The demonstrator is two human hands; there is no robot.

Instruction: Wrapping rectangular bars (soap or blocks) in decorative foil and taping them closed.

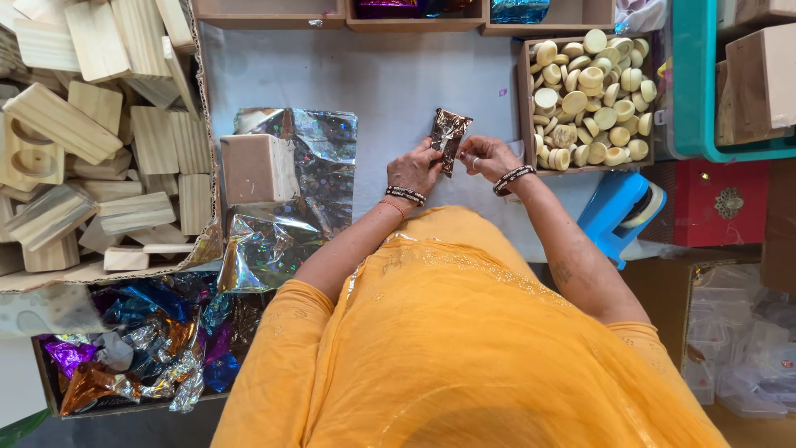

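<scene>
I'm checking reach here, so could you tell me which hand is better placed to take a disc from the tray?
Probably the right hand: it sits beside the tray of discs, nearer than the left hand.

One foil-wrapped block (448, 137) is held by two hands, the left hand (414, 168) and the right hand (489, 156). Left of it sits one bare wood block (255, 168) on one shiny foil sheet (319, 178). Right of it, one tray (526, 108) has too many round pieces (590, 99) to count. One blue tape holder (618, 211) lies below that tray.
</scene>
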